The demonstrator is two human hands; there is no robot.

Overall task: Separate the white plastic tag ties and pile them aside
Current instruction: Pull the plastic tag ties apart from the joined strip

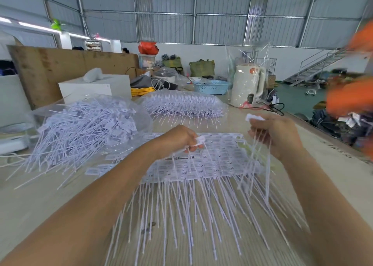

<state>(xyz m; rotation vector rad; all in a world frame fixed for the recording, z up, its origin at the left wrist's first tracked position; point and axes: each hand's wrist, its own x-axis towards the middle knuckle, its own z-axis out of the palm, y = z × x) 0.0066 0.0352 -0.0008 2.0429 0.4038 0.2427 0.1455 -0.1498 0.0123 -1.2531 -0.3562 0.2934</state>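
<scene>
A flat stack of joined white plastic tag ties [201,160] is laid on the pale wooden bench [50,201], heads away from the person and thin tails fanned toward them, so that single ties can be pulled off the near edge. Above the stack's left part the left hand [177,138] is held with its fingers [193,147] curled and pinching one white tie head, tail hanging down; the grip on the head seems chosen as the sturdiest part to tug. Above the stack's right edge the right hand [276,134] is raised, fingers closed round a small bunch of separated ties with heads sticking out on top and tails dangling, apparently gathered to be carried off together. Left of the stack a loose heap of separated white ties [84,128] is piled on clear plastic, judged to be the set-aside pile. Beyond the stack a second bagged block of joined ties [181,104] is kept in reserve, near a cream electric kettle [247,84]
</scene>
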